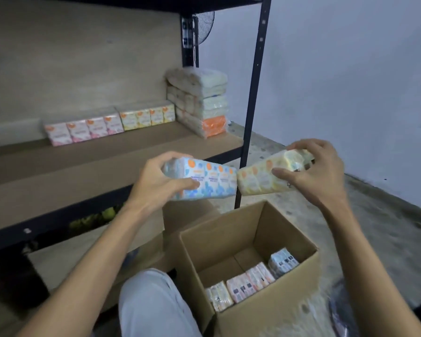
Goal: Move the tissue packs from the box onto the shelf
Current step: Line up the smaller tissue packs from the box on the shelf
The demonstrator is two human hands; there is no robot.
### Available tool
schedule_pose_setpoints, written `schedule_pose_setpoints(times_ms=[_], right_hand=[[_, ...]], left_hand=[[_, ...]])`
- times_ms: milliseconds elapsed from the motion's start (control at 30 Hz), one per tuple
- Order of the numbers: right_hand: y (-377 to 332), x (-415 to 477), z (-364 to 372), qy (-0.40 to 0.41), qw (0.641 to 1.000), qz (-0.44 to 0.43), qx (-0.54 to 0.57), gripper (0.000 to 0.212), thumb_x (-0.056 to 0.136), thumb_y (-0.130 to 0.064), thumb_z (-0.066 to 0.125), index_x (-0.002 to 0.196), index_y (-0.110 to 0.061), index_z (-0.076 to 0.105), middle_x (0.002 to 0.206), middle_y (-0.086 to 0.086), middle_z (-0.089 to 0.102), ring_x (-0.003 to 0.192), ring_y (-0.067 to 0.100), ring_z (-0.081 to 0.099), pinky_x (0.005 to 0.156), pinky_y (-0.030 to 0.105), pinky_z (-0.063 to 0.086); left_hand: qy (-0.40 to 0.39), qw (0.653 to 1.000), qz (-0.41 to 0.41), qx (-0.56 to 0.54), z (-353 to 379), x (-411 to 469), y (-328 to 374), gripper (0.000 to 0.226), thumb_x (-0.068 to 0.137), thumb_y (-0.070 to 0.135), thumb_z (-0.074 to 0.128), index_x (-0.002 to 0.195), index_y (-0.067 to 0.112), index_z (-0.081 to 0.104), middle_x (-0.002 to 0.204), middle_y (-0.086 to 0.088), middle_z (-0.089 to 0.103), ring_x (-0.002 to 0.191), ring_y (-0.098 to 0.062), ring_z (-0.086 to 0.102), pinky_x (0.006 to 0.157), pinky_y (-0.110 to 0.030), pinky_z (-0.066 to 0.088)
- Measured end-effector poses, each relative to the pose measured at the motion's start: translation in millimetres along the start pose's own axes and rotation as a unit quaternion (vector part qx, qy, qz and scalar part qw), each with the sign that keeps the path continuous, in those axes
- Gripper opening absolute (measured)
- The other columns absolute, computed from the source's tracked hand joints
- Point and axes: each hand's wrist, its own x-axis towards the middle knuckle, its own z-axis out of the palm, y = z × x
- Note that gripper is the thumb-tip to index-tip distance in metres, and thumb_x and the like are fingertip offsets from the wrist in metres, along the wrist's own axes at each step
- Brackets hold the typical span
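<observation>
Head view: left hand (156,183) grips blue pack (202,181), right hand (311,171) grips yellow pack (265,177), both above box (265,310), near shelf (88,171). Packs look light, soft, film-slick; hold across the ends.

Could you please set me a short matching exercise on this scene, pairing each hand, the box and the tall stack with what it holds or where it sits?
Column one:
1. left hand
2. right hand
3. cardboard box
4. tall stack of wrapped packs

Column two:
a. at the right end of the shelf
b. holds a yellow tissue pack
c. open, with pink packs inside
d. holds a blue tissue pack

Pairs: 1-d, 2-b, 3-c, 4-a
</observation>
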Motion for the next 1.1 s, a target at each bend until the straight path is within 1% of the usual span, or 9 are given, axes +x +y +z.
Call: schedule_pose_setpoints(times_ms=[100,200,333,433,533,667,767,967,1100], right_hand=[[-19.9,9.7,-13.2,0.022,0.997,-0.005,0.076,0.046,0.06,-0.03,0.087,0.101,-0.032,0.066,0.117,-0.008,0.052,0.1,0.005,0.049,0.076,0.015,0.043],[-28.9,21.9,-7.2,0.011,0.983,0.005,0.181,0.045,0.058,-0.03,0.088,0.097,-0.037,0.066,0.117,-0.011,0.053,0.104,0.012,0.054,0.084,0.04,0.055],[-36.3,40.6,17.8,-0.038,0.958,0.017,0.283,0.047,0.056,-0.026,0.089,0.096,-0.033,0.067,0.12,-0.001,0.058,0.103,0.027,0.061,0.076,0.05,0.058],[-44.9,50.3,44.6,-0.077,0.932,0.019,0.352,0.044,0.062,-0.011,0.087,0.1,-0.024,0.066,0.119,0.003,0.06,0.101,0.026,0.065,0.073,0.047,0.059],[-53.7,55.8,81.6,-0.103,0.913,0.017,0.395,0.044,0.064,-0.007,0.085,0.1,-0.022,0.065,0.118,-0.003,0.06,0.107,0.027,0.063,0.076,0.049,0.058],[-65.5,59.4,135.1,-0.123,0.909,0.006,0.398,0.043,0.062,-0.014,0.088,0.098,-0.026,0.067,0.123,-0.013,0.059,0.116,0.015,0.057,0.086,0.051,0.055],[-72.2,63.0,168.7,-0.133,0.912,-0.011,0.388,0.05,0.059,-0.027,0.09,0.102,-0.025,0.066,0.124,-0.014,0.058,0.121,0.011,0.052,0.096,0.052,0.048],[-79.6,68.7,212.2,-0.214,0.897,-0.014,0.386,0.057,0.059,-0.021,0.09,0.108,-0.03,0.063,0.131,-0.007,0.052,0.121,0.018,0.054,0.093,0.041,0.054],[-75.9,66.7,239.5,-0.251,0.908,-0.025,0.336,0.068,0.055,-0.031,0.091,0.116,-0.037,0.061,0.132,-0.009,0.05,0.122,0.012,0.051,0.096,0.039,0.052]], left_hand=[[0.009,0.999,0.033,-0.012,-34.4,-4.0,18.0,0.044,0.062,0.01,0.084,0.098,0.031,0.07,0.099,0.009,0.07,0.094,-0.006,0.065,0.069,-0.029,0.057],[0.032,0.998,0.05,-0.012,-69.3,-3.8,20.3,0.048,0.055,0.019,0.084,0.099,0.032,0.07,0.104,0.006,0.07,0.105,-0.014,0.063,0.077,-0.034,0.055],[0.057,0.996,0.069,0.008,-114.6,-1.3,7.7,0.059,0.044,0.025,0.086,0.101,0.03,0.07,0.11,0.002,0.069,0.108,-0.021,0.061,0.084,-0.037,0.051],[0.076,0.993,0.087,0.008,-145.1,-3.2,-6.9,0.057,0.046,0.012,0.084,0.1,0.028,0.072,0.109,0.009,0.069,0.107,-0.015,0.061,0.081,-0.025,0.051],[0.096,0.989,0.111,0.018,-168.8,-5.1,-22.7,0.058,0.042,0.012,0.086,0.097,0.025,0.072,0.107,0.009,0.069,0.108,-0.012,0.06,0.08,-0.015,0.05],[0.141,0.978,0.139,0.073,-191.2,-3.4,-49.4,0.059,0.041,0.026,0.086,0.098,0.021,0.072,0.116,-0.005,0.064,0.114,-0.019,0.057,0.096,-0.03,0.046],[0.172,0.974,0.124,0.079,-201.9,-3.3,-68.2,0.058,0.043,0.015,0.087,0.098,0.021,0.071,0.117,-0.008,0.063,0.114,-0.019,0.057,0.098,-0.038,0.046],[0.187,0.97,0.102,0.117,-222.5,3.4,-97.0,0.063,0.055,-0.012,0.083,0.101,0.027,0.067,0.121,-0.007,0.059,0.116,-0.015,0.054,0.087,-0.011,0.045],[0.18,0.965,0.065,0.181,-231.3,12.3,-111.2,0.071,0.055,-0.008,0.084,0.108,0.035,0.067,0.124,0.001,0.053,0.119,-0.011,0.05,0.099,-0.017,0.039]])
